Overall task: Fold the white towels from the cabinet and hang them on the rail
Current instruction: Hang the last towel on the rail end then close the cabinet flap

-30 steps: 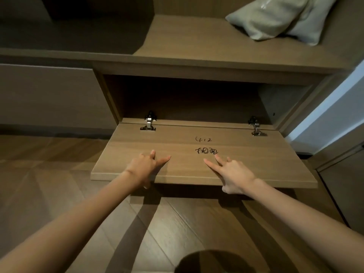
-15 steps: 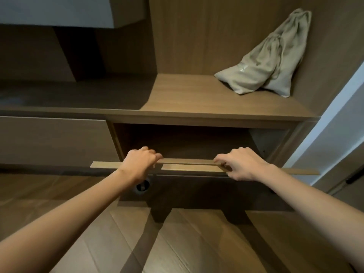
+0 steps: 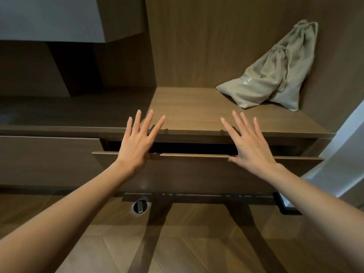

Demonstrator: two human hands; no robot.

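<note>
While the cabinet door stands nearly shut, left hand and right hand press flat on its top edge, fingers spread, gripping nothing. Only a narrow dark gap shows under the shelf lip; the cabinet's inside is hidden.

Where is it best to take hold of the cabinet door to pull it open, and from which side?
Take the cabinet door by its top edge, coming from above. That edge stands a little off the cabinet, leaving a dark gap where fingers could probably hook behind it; the front face shows no handle. The left hand and the right hand are open at that edge, gripping nothing.
</note>
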